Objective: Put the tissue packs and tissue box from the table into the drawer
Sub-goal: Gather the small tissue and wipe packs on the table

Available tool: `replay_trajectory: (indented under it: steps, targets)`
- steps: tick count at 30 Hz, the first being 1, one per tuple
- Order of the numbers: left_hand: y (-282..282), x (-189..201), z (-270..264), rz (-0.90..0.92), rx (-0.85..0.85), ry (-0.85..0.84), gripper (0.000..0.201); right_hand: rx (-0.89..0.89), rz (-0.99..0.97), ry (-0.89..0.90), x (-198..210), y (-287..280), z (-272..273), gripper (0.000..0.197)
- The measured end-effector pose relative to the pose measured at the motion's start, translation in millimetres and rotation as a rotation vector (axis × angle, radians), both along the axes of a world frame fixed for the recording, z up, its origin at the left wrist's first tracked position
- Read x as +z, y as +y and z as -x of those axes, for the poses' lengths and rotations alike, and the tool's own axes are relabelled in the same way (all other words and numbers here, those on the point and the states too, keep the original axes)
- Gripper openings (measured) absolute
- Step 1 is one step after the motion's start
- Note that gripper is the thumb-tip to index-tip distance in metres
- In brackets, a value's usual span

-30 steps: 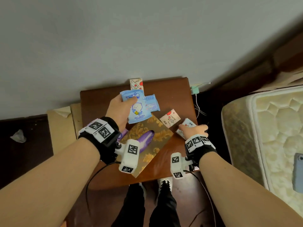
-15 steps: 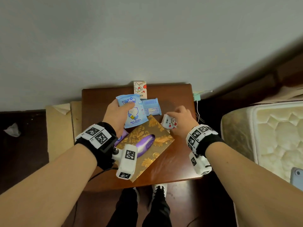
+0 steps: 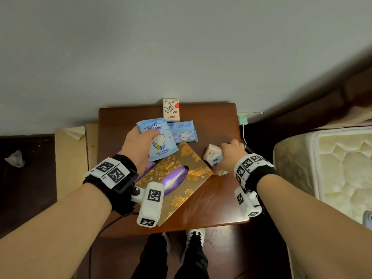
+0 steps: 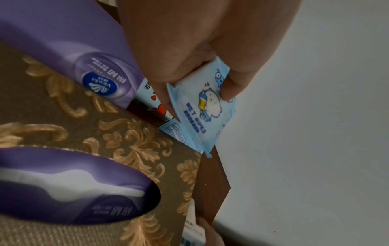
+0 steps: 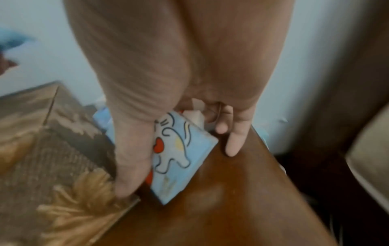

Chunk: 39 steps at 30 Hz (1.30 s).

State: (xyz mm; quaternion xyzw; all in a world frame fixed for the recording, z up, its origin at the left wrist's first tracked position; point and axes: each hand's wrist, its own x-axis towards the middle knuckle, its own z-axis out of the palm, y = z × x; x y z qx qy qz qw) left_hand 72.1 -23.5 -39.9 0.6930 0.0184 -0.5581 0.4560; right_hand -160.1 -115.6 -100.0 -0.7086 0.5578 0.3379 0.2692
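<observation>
My left hand (image 3: pixel 144 142) holds a light blue wet wipes pack (image 3: pixel 161 140) up above the back of the brown table (image 3: pixel 217 121); the left wrist view shows thumb and fingers pinching the wet wipes pack (image 4: pixel 202 108). My right hand (image 3: pixel 229 156) grips a small cartoon tissue pack (image 3: pixel 213 156) just right of the gold patterned tissue box (image 3: pixel 177 178). In the right wrist view this cartoon tissue pack (image 5: pixel 179 153) stands on edge on the table (image 5: pixel 231 199). A blue pack (image 3: pixel 184 131) and another cartoon pack (image 3: pixel 171 109) lie at the back. No drawer is in view.
A purple tissue pack (image 4: pixel 63 41) lies under the box's left side. The wall runs right behind the table. A mattress (image 3: pixel 332 168) stands to the right, cardboard (image 3: pixel 70 158) to the left. My feet (image 3: pixel 193 236) are under the table's front edge.
My right hand left the table's right edge, took hold of a small cartoon pack beside the tissue box and drew it slightly right. The left hand kept holding the wet wipes pack.
</observation>
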Motion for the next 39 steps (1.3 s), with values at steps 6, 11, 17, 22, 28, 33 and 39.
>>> replay_trajectory:
  steps: [6,11,17,22,28,33,39]
  targets:
    - [-7,11,6,0.09,0.0,0.072,0.025,-0.92,-0.009,-0.664,47,-16,-7,0.049]
    - [-16,24,13,0.219,-0.179,0.189,0.047,-0.612,-0.147,-0.964,93,-12,-65,0.044]
    - [-2,22,-12,0.311,-0.278,0.342,0.067,-0.323,-0.208,-0.768,80,6,-108,0.089]
    - [11,10,-26,0.256,-0.294,0.295,0.078,-0.139,-0.212,-0.67,90,24,-126,0.079]
    - [16,13,-48,0.199,-0.136,0.268,0.05,-0.268,-0.256,-0.734,87,21,-137,0.09]
    - [31,4,-79,0.14,0.021,0.136,0.05,-0.595,-0.012,-0.742,63,-2,-118,0.055]
    - [71,4,-77,0.134,-0.085,0.112,0.05,-0.947,0.289,-0.382,21,23,-15,0.035]
